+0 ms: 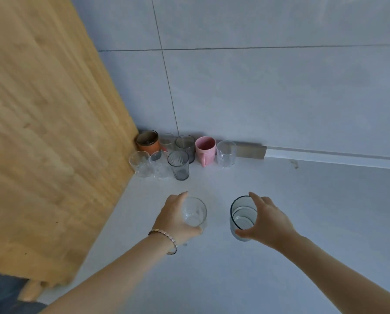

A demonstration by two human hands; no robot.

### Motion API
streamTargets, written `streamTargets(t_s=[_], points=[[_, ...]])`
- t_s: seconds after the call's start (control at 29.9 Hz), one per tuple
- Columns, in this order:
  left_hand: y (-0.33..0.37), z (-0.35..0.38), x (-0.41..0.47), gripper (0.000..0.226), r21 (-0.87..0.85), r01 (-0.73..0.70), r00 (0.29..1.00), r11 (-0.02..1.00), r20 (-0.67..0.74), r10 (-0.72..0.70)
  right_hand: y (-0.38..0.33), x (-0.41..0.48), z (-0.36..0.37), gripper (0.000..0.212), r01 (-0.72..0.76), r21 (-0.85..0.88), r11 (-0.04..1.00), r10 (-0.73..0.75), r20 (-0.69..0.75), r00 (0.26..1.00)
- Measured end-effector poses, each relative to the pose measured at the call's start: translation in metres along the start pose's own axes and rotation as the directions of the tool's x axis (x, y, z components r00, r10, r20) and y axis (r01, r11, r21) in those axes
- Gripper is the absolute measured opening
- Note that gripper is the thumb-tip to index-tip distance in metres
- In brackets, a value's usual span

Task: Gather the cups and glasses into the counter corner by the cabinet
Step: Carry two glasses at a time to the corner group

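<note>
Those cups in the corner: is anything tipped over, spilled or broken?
Nothing stands out. The pink mug, orange cup and the glasses around them all stand upright by the cabinet, with no spill visible on the counter. Each hand holds one more glass, also upright.

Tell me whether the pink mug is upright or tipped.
Upright: the pink mug stands on the counter, open mouth up, handle toward the camera.

No readable text, label, brand or number anywhere on cups, glasses, cabinet or wall.
</note>
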State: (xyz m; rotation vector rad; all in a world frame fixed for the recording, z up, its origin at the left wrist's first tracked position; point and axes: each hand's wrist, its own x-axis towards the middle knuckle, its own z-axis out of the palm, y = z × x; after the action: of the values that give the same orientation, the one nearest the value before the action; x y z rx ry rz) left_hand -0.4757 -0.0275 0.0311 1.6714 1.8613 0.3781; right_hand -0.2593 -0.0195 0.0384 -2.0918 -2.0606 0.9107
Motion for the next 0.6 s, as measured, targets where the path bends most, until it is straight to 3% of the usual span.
streamTargets(t_s=[0.13,0.3,0.6], points=[[0.005,-0.012,0.063,0.084,0.173,-0.043,0.997,0.984,0.074,0.030,-0.014,0.047,0.001,0.107,-0.012,0.014,1.000,0.012,0.014,1.000],[0.020,-0.021,0.140,0.073,0.535,-0.233,0.972,0.812,0.099,0.213,-0.026,0.086,0.006,0.108,-0.068,0.048,0.997,0.068,-0.006,0.998],[-0.003,-0.004,0.211,0.076,0.628,-0.327,0.944,0.707,0.176,0.280,-0.041,0.128,0.020,0.107,-0.160,0.035,0.987,0.161,-0.040,0.986]])
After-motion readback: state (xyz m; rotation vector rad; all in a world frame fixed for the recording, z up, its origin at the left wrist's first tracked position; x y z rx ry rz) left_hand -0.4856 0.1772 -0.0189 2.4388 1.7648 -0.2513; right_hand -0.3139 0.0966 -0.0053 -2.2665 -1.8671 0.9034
